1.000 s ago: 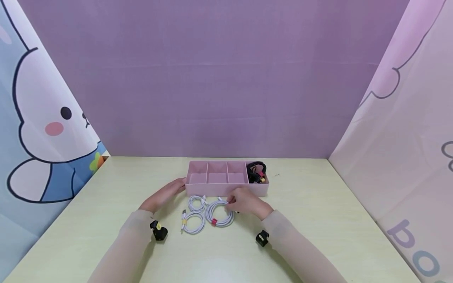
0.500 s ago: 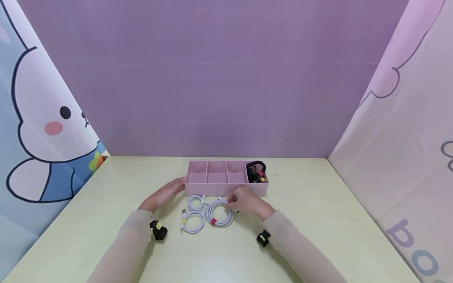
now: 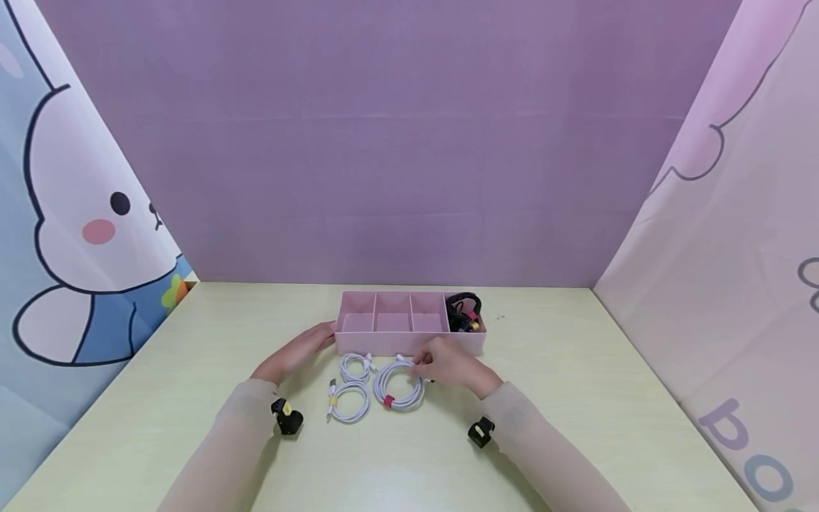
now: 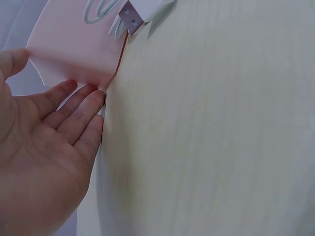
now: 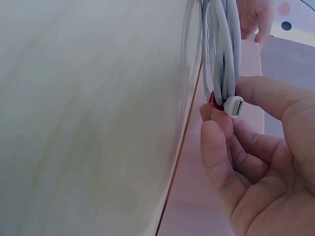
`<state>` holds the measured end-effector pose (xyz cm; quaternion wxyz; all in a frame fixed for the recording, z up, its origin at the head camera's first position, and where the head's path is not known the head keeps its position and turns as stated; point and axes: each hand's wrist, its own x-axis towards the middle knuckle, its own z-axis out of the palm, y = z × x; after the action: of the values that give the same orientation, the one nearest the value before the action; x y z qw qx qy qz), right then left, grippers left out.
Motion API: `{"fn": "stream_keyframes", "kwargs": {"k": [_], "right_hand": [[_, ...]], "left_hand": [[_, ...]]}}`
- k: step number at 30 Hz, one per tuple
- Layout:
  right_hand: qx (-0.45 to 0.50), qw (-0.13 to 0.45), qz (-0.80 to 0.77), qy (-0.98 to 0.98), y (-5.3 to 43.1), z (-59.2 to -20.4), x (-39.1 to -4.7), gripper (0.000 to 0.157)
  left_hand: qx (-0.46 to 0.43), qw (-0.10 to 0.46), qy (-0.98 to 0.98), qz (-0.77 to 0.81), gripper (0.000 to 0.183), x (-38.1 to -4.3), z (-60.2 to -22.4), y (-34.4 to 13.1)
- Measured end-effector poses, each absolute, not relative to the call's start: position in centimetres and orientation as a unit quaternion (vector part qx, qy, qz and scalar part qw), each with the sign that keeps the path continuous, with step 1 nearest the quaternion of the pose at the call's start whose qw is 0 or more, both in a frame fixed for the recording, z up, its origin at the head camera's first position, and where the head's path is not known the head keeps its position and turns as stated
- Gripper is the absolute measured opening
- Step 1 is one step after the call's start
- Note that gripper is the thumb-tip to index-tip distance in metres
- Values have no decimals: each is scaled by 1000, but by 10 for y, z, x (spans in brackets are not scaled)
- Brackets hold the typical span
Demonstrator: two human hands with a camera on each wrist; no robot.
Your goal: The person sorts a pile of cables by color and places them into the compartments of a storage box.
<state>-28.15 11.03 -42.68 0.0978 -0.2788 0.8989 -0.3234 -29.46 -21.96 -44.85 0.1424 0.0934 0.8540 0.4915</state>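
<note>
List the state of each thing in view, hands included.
Box: open-topped, upright.
Black cables: bunched in the box's right-end compartment.
Large white cable: coiled, red tie on.
Front white cable: coiled, yellow tie on.
Back white cable: coiled; tie not discernible.
Left hand: touching the box's left end.
Right hand: pinching the large white cable.

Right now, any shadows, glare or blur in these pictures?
Head view: a soft shadow beside the left sleeve, a pale sheen on the table. Left wrist view: dimmer, with a shadow beside the left hand. Right wrist view: dim too; the table looks soft and smeared, while the cable looks clearer.
</note>
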Motion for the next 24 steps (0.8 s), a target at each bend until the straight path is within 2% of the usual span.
{"fn": "stream_keyframes", "kwargs": {"k": [24], "right_hand": [[-284,71,-342,893,115,-405,-278,8]], "left_hand": [[90,151,850,496,71,-292,-444,-219]]}}
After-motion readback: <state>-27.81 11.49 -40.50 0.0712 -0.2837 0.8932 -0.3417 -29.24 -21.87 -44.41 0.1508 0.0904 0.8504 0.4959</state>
